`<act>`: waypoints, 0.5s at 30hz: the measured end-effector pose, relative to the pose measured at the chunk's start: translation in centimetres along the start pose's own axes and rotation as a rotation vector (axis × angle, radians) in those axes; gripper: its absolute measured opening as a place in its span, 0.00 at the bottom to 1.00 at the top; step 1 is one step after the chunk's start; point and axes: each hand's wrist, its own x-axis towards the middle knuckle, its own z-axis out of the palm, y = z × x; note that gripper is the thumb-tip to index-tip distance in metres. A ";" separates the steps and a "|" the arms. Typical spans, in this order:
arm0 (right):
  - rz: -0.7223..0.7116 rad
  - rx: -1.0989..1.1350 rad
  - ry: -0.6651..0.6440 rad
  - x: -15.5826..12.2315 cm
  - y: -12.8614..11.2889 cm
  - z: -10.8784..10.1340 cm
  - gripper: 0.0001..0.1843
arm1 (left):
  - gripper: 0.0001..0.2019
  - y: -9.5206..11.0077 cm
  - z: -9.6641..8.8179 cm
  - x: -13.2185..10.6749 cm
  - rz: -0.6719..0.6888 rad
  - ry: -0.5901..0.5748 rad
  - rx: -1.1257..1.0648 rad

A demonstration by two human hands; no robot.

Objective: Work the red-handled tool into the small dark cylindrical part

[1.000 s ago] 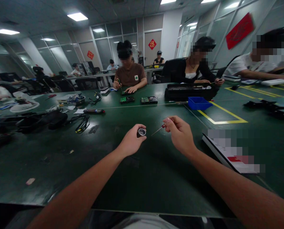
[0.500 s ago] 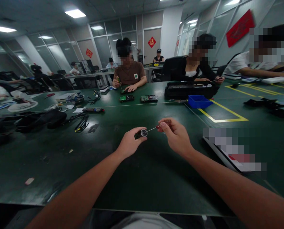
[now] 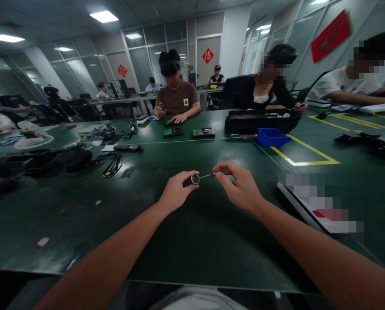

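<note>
My left hand [image 3: 175,192] is closed around a small dark cylindrical part [image 3: 195,179] whose round, silvery-rimmed end faces me. Between the fingers and thumb of my right hand [image 3: 239,183] is a screwdriver [image 3: 222,171] with a reddish-brown handle. Its thin metal shaft points left, and the tip meets the rim of the cylindrical part; whether it sits inside cannot be made out. Both hands are above the green tabletop [image 3: 186,245], in the middle of the view.
A booklet [image 3: 308,211] lies to the right of my right arm. Further off are a blue bin [image 3: 273,137], two circuit-board units [image 3: 203,133], a black cable [image 3: 111,165] and a dark cylinder [image 3: 128,147]. Across the table a person in a brown shirt [image 3: 182,99] works with a screwdriver.
The fingers of my right hand have shifted on the screwdriver handle, with the thumb lower and looser. My left hand keeps its hold on the cylindrical part. The whole view has shifted slightly.
</note>
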 end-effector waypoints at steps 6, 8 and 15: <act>0.071 -0.068 0.013 0.0 -0.3 0.1 0.15 | 0.19 0.4 0.0 0.0 0.005 -0.012 0.007; 0.048 -0.054 0.019 0.0 -0.2 0.2 0.14 | 0.20 0.5 -0.1 0.0 0.003 -0.010 0.012; 0.025 -0.022 -0.022 -0.2 -0.1 0.1 0.15 | 0.20 -0.1 -0.1 0.0 0.026 -0.004 0.024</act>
